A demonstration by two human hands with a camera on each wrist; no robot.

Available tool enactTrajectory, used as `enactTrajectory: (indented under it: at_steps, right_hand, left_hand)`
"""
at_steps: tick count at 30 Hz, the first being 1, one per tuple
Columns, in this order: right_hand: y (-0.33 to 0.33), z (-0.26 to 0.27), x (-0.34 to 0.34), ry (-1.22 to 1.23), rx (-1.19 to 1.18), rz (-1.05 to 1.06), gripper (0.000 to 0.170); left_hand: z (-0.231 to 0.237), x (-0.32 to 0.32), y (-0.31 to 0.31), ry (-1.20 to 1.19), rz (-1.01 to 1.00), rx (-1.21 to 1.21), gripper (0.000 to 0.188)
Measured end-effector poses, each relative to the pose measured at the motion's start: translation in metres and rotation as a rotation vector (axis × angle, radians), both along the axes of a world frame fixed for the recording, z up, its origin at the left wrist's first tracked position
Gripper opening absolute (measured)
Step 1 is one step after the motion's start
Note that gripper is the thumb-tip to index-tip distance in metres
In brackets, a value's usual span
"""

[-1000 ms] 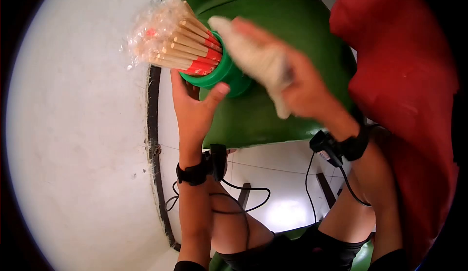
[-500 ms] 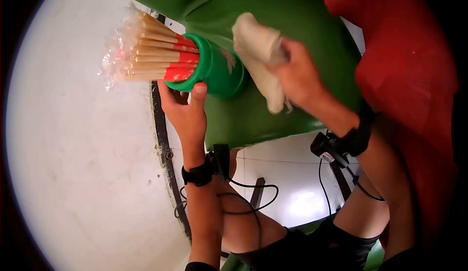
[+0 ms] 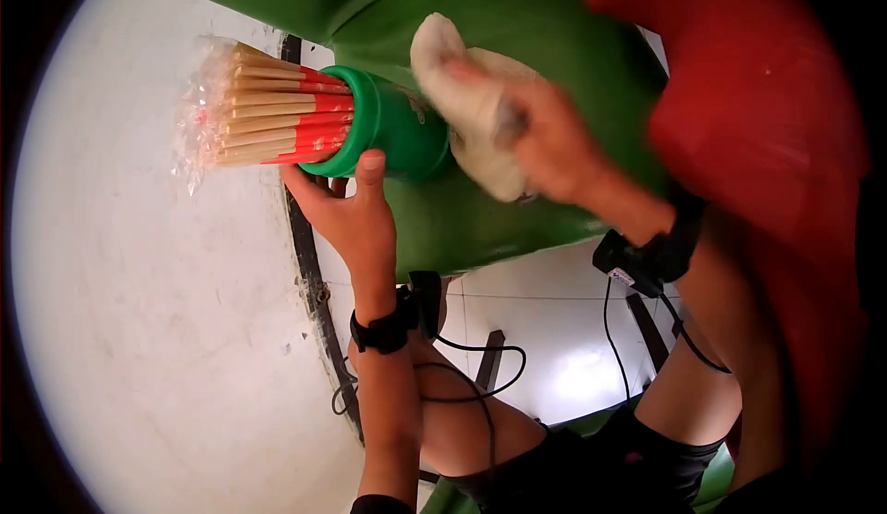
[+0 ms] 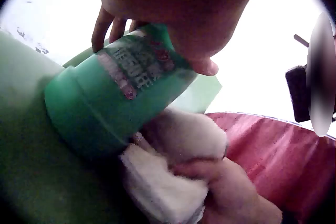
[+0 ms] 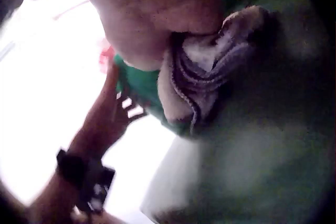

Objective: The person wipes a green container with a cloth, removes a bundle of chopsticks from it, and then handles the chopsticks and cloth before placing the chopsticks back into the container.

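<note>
Over a green chair seat (image 3: 577, 56), the left hand (image 3: 349, 223) grips a tilted canister (image 3: 397, 140) of chopsticks (image 3: 291, 112) and the right hand (image 3: 564, 149) clutches a cream cloth (image 3: 462, 103).

The green cup (image 3: 399, 130) looks smooth, faintly glossy plastic, its chopsticks (image 3: 266, 112) matt wood under shiny, crinkled film (image 3: 194, 130). The rag (image 3: 468, 118) is soft, matt cloth; the seat (image 3: 443, 227), smooth and glossy; the red drape (image 3: 739, 116) at right, creased cloth.

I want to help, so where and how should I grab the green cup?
Probably grip around the rim, from the person's left: the green cup is round and tipped that way, and the cloth is by its other end.
</note>
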State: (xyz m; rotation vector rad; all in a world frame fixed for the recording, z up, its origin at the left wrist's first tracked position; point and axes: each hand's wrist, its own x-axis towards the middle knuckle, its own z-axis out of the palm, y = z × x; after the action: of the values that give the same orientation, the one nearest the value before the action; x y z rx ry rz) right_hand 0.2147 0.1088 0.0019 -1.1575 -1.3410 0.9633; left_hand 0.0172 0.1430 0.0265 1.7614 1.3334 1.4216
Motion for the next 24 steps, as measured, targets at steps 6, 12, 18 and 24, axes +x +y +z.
enactTrajectory:
  at_steps: [6, 12, 18, 24]
  right_hand:
    - [0.000, 0.021, -0.033, -0.080, 0.426, 0.011, 0.054]
    - [-0.001, -0.012, -0.021, -0.810, 0.433, -0.159, 0.049]
    - [0.022, 0.011, 0.001, 0.244, -0.242, -0.043, 0.038]
    - [0.010, 0.008, -0.032, -0.177, 0.491, -0.037, 0.051]
  left_hand:
    - [-0.002, 0.006, 0.007, -0.063, -0.024, 0.039, 0.076]
    - [0.007, -0.010, 0.008, 0.037, -0.070, -0.030, 0.057]
    - [-0.005, -0.022, 0.014, -0.002, -0.259, 0.086, 0.065]
    - [-0.011, -0.026, 0.026, -0.083, -0.323, -0.054, 0.067]
